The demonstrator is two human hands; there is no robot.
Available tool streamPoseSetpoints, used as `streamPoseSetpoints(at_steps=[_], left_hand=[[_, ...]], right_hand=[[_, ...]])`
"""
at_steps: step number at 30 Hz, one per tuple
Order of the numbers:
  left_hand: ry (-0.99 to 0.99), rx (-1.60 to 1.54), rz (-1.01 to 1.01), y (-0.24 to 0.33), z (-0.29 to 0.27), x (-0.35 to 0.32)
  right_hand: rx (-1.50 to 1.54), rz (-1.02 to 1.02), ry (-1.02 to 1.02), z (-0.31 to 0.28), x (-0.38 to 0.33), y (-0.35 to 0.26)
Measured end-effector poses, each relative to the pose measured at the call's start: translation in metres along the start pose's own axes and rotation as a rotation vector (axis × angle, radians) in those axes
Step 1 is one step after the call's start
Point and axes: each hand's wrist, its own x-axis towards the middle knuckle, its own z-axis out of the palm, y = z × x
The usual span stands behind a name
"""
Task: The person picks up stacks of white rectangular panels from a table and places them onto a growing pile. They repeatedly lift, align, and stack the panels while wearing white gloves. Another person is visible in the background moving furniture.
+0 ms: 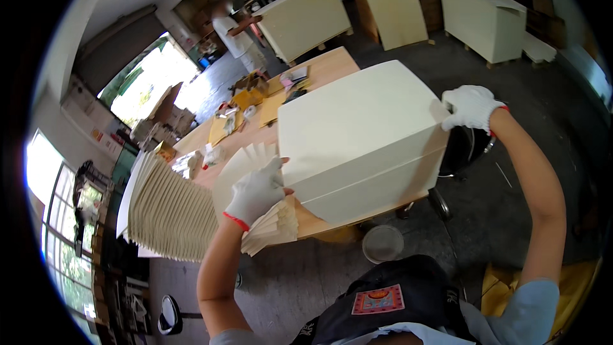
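While gloved fingers (277,166) touch the stack (364,112), fanned sheets (171,207) crowd its left.

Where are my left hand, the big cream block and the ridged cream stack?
Left hand (257,191): head view, on its gloved back.
Big cream block (361,108): head view, on its top face.
Ridged cream stack (169,207): head view, on its ridged side.

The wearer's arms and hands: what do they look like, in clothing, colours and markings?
The left hand and right hand each wear a white glove edged with a red band at the wrist; the left glove leaves some fingertips bare. The forearms are uncovered, below short, pale blue-grey sleeves. No markings can be made out on the gloves.
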Motion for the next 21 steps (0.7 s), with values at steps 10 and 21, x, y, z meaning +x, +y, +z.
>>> streamPoseSetpoints(at_steps=[10, 21], left_hand=[[0.104, 0.199, 0.177, -0.011, -0.041, 0.067], [0.035, 0.238, 0.282, 0.038, 0.006, 0.288]], right_hand=[[0.064, 0.006, 0.008, 0.008, -0.001, 0.007], [0.082, -0.546, 0.427, 0.01, -0.032, -0.093]])
